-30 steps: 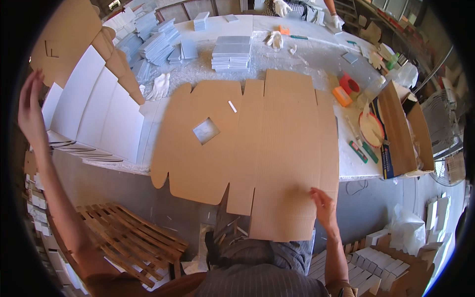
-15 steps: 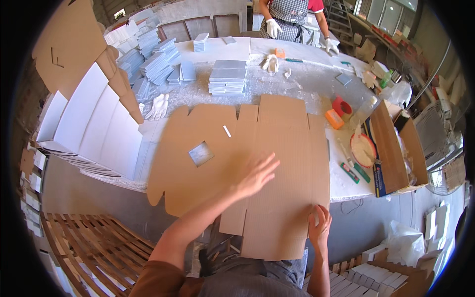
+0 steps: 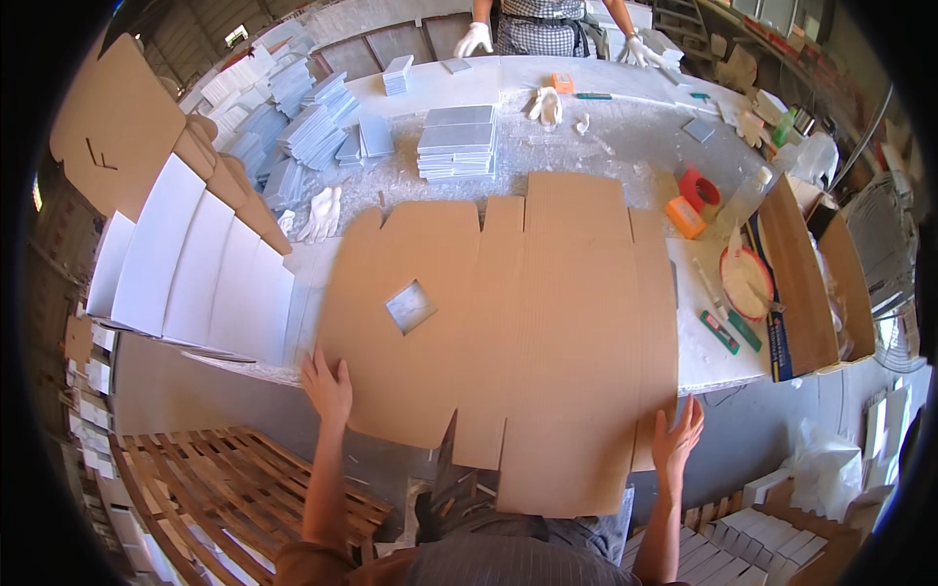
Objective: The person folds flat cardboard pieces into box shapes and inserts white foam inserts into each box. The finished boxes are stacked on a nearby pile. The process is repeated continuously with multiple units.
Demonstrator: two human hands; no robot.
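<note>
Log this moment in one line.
Left hand: open, at left edge of cardboard sheet | right hand: open, at right edge | sheet: flat, overhanging table | beyond: stacked grey pieces | right: bowl

Cardboard sheet (image 3: pixel 576 322): brown, creased, slotted, unfolded. Lying flat on table (image 3: pixel 699 356), near side overhanging the edge. Four-sided cutout left of centre.

One brown cardboard sheet (image 3: pixel 576 342) with a diamond-shaped hole (image 3: pixel 410 308); two orange boxes (image 3: pixel 686 218); one red ring-shaped roll (image 3: pixel 688 186); one round red-rimmed bowl (image 3: pixel 748 315).
</note>
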